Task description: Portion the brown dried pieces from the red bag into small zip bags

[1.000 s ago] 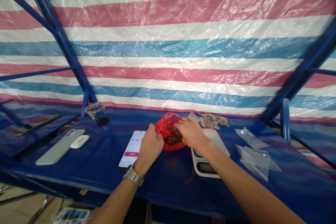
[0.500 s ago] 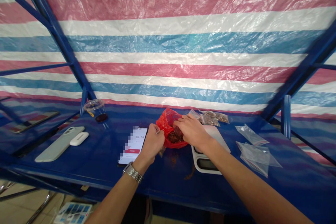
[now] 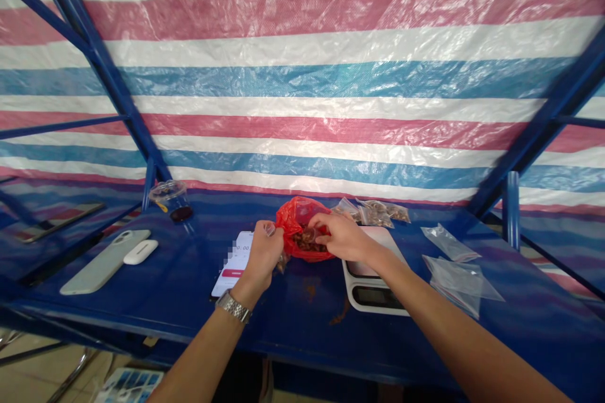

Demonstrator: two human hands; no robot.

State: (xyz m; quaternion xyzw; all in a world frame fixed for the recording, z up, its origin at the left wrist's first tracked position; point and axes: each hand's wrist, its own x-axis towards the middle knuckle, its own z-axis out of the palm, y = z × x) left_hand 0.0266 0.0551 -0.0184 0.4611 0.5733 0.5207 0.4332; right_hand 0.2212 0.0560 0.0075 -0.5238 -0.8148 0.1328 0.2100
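Blue table (image 3: 425,343) stretches under both hands. Red plastic bag (image 3: 295,214) stands between them, with brown dried pieces (image 3: 306,240) inside. Right hand (image 3: 343,238) is narrow and pinches at these pieces; left hand (image 3: 265,255) is closed at the bag's edge, but I cannot tell what it holds. Digital scale (image 3: 371,293) sits just below right hand.

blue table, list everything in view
table: 1, blue, under everything
tarp: 1, striped, behind table
red bag: 1, red, between hands
dried pieces: many, brown, in bag
kitchen scale: 1, white, right of bag
phone: 1, white screen, beside left hand
filled bags: several, clear, behind scale
empty bags: several, clear, far right
cased phone: 1, pale green, left
earbud case: 1, white, beside it
cup: 1, clear, back left
watch: 1, silver, left wrist
left hand: 1, on bag
right hand: 1, in bag
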